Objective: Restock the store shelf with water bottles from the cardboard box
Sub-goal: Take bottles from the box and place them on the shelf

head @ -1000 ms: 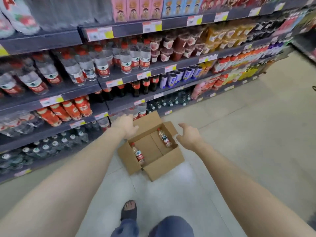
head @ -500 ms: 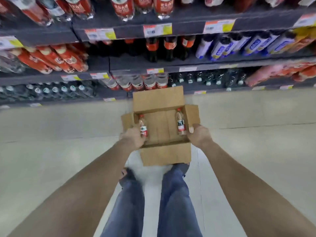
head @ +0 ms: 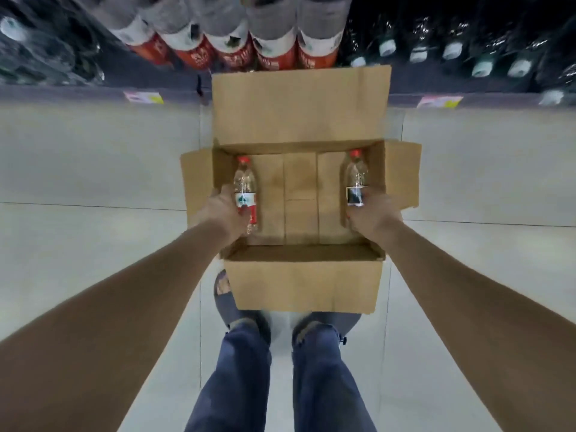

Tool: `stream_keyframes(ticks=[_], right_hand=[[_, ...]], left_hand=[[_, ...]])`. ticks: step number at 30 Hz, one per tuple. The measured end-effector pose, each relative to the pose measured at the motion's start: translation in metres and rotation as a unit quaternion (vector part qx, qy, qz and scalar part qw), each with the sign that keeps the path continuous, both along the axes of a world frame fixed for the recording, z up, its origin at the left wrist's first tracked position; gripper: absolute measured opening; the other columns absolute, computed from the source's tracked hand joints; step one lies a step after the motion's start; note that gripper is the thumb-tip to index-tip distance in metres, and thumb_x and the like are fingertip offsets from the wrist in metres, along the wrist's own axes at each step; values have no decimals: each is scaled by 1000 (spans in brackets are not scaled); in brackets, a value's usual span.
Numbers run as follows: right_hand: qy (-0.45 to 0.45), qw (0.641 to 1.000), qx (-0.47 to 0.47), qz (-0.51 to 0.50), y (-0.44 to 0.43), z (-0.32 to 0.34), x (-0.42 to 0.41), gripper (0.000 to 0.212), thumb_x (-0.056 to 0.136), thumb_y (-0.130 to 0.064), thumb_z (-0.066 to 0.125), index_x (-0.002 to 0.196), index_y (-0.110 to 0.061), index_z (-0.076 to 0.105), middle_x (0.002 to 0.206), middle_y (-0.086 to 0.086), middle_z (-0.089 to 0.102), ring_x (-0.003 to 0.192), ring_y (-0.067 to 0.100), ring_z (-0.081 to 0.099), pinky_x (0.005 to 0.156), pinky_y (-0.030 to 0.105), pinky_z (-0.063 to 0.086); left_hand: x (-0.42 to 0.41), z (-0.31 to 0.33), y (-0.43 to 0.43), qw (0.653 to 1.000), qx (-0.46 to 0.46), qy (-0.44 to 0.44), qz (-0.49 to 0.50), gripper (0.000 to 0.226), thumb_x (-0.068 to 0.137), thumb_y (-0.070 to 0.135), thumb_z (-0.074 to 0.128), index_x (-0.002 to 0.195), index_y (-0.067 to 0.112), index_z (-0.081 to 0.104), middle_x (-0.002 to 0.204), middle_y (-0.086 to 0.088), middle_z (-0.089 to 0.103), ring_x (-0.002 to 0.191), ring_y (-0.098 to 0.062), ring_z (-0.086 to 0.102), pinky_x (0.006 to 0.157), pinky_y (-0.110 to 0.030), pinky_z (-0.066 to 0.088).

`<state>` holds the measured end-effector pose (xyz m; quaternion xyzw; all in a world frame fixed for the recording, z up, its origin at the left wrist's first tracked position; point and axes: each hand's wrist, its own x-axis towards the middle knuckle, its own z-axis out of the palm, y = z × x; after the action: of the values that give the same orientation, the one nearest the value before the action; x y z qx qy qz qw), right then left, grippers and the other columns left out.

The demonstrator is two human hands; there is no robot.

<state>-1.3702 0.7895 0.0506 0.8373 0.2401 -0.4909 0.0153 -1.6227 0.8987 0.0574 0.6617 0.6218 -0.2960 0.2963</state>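
Observation:
An open cardboard box [head: 300, 282] sits on the floor in front of my feet, its flaps spread out. Two clear water bottles with red caps lie inside it. The left bottle [head: 245, 182] lies along the left wall, and my left hand [head: 223, 213] grips its labelled lower half. Along the right wall lies the right bottle [head: 357, 179], with my right hand [head: 371, 218] wrapped round its lower half. Both bottle bases are hidden by my hands.
The bottom store shelf [head: 93, 90] runs across the top of the view just beyond the box. On it stand red-labelled bottles [head: 274, 42] in the middle and dark bottles with white caps [head: 452, 49] to the right. Pale tiled floor [head: 93, 169] lies on both sides.
I have bent lower toward the box, so it fills more of the view. Both hands went from reaching over the box to gripping the two bottles inside it.

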Motion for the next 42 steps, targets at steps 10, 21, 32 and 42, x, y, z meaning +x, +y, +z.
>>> stream_keyframes(ticks=[10, 21, 32, 42], right_hand=[[-132, 989, -54, -50, 17, -162, 15, 59, 99, -21, 59, 148, 4, 40, 142, 23, 58, 129, 40, 59, 103, 43, 52], [-127, 990, 1, -61, 7, -184, 4, 60, 80, -52, 83, 121, -12, 66, 122, 8, 64, 100, 27, 67, 86, 39, 57], [-47, 987, 21, -155, 36, -209, -6, 93, 73, -63, 84, 141, -13, 47, 108, 5, 58, 90, 21, 61, 71, 33, 52], [65, 971, 170, -153, 25, -121, -34, 64, 75, -30, 92, 125, -29, 51, 102, -16, 64, 88, 0, 65, 67, 14, 49]], left_hand=[[5, -165, 9, 996, 18, 43, -71, 91, 104, 45, 53, 164, 1, 1, 168, -23, 8, 147, -40, 33, 119, -46, 35], [6, -190, 15, 976, 77, 112, -168, 80, 106, 58, 41, 155, -4, 30, 153, -20, 38, 135, -36, 41, 117, -43, 38], [10, -212, 17, 965, 19, -107, 238, 91, 78, 55, 86, 143, 7, 43, 125, -13, 63, 104, -28, 68, 86, -42, 62], [-9, -132, 6, 938, 27, -281, 200, 76, 80, 26, 90, 142, 35, 47, 98, 26, 61, 86, 8, 60, 75, -11, 44]])
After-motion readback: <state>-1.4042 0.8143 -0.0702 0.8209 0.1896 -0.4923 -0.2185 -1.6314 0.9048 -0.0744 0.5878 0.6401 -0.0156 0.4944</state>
